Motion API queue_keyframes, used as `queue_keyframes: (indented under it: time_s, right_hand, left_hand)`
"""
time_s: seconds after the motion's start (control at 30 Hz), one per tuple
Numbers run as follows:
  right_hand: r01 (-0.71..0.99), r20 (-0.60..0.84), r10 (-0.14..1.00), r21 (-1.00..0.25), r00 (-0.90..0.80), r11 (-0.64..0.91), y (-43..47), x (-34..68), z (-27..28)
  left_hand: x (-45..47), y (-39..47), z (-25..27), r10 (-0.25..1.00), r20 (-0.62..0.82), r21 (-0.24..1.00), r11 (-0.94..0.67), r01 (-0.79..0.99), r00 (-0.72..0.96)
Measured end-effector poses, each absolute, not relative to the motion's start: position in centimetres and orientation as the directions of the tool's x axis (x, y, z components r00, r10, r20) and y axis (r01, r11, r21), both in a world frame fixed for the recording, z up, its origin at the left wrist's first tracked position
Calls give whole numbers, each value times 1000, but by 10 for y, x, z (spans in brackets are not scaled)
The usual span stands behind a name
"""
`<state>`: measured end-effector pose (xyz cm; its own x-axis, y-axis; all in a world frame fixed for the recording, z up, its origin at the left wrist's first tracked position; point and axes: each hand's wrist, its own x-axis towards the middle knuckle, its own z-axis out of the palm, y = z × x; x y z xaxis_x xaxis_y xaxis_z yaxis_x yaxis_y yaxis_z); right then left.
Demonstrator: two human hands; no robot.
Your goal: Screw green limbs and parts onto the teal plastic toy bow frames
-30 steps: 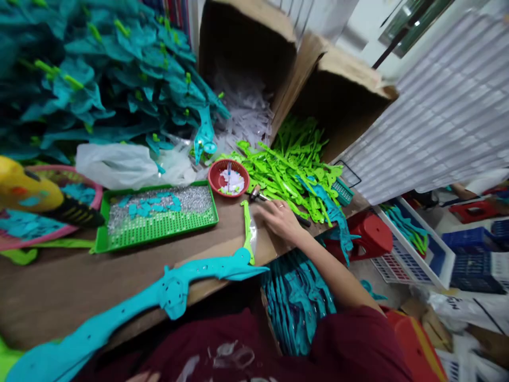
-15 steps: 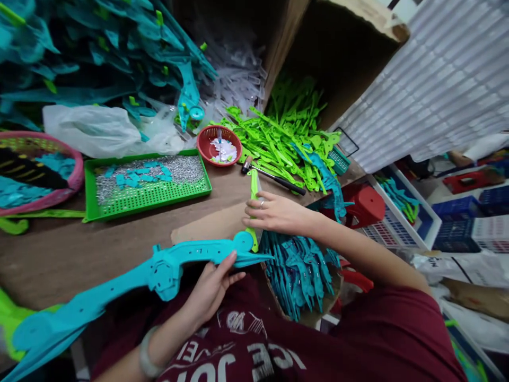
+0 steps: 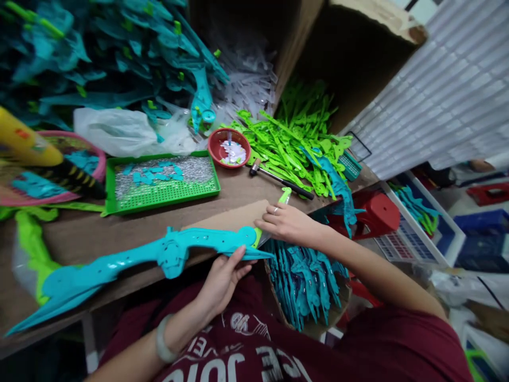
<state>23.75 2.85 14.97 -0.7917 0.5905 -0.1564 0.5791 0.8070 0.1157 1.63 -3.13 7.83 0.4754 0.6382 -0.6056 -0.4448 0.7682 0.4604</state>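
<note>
A long turquoise plastic piece, shaped like a toy bow's body, lies slantwise over the front of the bench. My left hand grips its right end from below, thumb on top. At that same end, my right hand has its fingers closed around a lime-green arm with a clear strip along it. The arm's lower end meets the round turquoise end; the joint is partly covered by my fingers. Another lime-green arm projects at the piece's left end. Beneath lies a cardboard sheet.
A hammer rests before heaped lime-green parts. Left of it stand a red bowl and a green tray of small metal pieces. A yellow-and-black tool overhangs a pink basket. Turquoise parts fill a box below.
The lime-green arm has tilted from nearly upright toward the right, with my right hand moving along. The turquoise piece lies more level, and its left end is higher. More of the yellow tool shows.
</note>
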Motion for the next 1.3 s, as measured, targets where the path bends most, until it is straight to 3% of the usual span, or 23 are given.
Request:
queue_keyframes:
  time_s: [0.07, 0.13, 0.2, 0.23, 0.27, 0.33, 0.4, 0.43, 0.47, 0.53, 0.7, 0.9, 1.3]
  right_hand:
    - [604, -149, 615, 114, -775, 789, 34, 246, 137]
    - [637, -167, 637, 62, -752, 768, 42, 257, 128]
    - [677, -201, 655, -62, -728, 733, 54, 267, 128]
    - [690, -215, 658, -146, -722, 709, 62, 270, 132]
    - [696, -214, 663, -235, -718, 678, 73, 270, 138]
    - [717, -172, 713, -356, -680, 599, 105, 263, 152]
    - [809, -129, 819, -302, -559, 504, 150, 246, 161]
    - [879, -138, 872, -170, -469, 446, 175, 236, 162]
    - [924, -171, 910, -12, -378, 382, 200, 227, 161]
    - [946, -186, 945, 136, -267, 294, 242, 213, 154]
    - [928, -221, 961, 294, -168, 230, 288, 213, 136]
    - [896, -253, 929, 286, -272, 340, 289, 226, 129]
    - [955, -95, 967, 158, -237, 249, 274, 217, 131]
  left_hand:
    - [8, -28, 80, 578, -555, 496, 807, -320, 598]
    - [-14, -24, 82, 592, -464, 701, 700, -135, 659]
    - [-43, -16, 83, 778, -280, 952, 299, 60, 562]
    - [-57, -10, 82, 872, -120, 982, 33, 188, 474]
    - [-69, -2, 81, 917, 33, 924, -180, 337, 399]
    - [-83, 17, 75, 896, 220, 719, -416, 557, 386]
    - [-80, 36, 68, 843, 263, 548, -531, 647, 469]
    - [-75, 44, 65, 822, 264, 487, -565, 666, 505]
    - [-69, 49, 63, 812, 264, 439, -582, 685, 521]
    - [-58, 54, 59, 830, 260, 384, -557, 736, 493]
    - [-52, 56, 60, 909, 210, 462, -418, 782, 361]
    - [-53, 61, 62, 931, 136, 589, -350, 728, 338]
    - [-52, 62, 66, 936, 71, 549, -326, 770, 345]
